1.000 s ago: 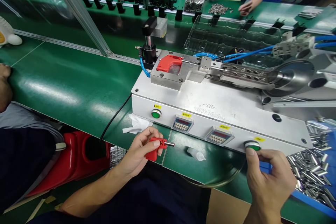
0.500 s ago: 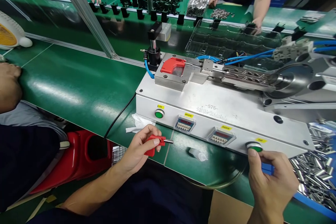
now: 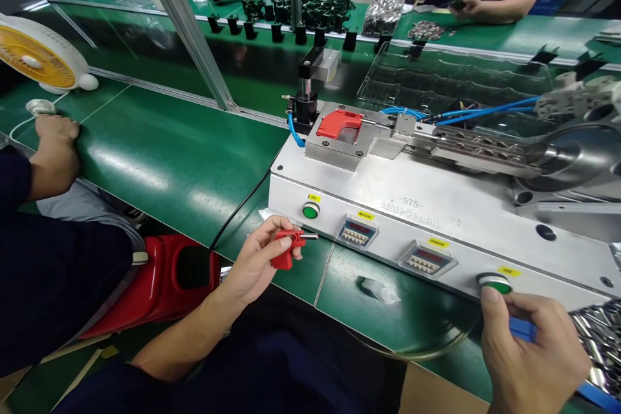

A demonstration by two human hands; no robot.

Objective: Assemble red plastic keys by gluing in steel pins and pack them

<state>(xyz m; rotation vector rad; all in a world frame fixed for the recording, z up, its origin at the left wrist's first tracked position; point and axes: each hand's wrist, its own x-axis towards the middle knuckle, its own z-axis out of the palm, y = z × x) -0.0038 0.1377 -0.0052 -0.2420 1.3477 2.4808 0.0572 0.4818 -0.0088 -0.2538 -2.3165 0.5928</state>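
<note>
My left hand (image 3: 255, 264) is closed on a small red plastic part (image 3: 286, 248) with a metal pin sticking out to the right, held above the green table edge. My right hand (image 3: 531, 349) is curled, its thumb tip pressing the right green button (image 3: 494, 283) on the front of the metal press machine (image 3: 436, 207). Another red part (image 3: 338, 124) sits in the machine's fixture, with the metal slide (image 3: 475, 145) to its right. A left green button (image 3: 311, 210) and two counters are on the front panel.
A small white bottle (image 3: 381, 289) lies on the green table (image 3: 160, 162). Shiny metal pins (image 3: 599, 336) fill a bin at right. A person's arm (image 3: 51, 158) and a fan (image 3: 36, 58) are at left. Other workers, black parts (image 3: 310, 10) and clear trays (image 3: 451, 81) are behind.
The view has shifted left, so the machine sits further right. My left hand keeps the red part and my right thumb stays on the button. The person's hand at left now rests on the table edge.
</note>
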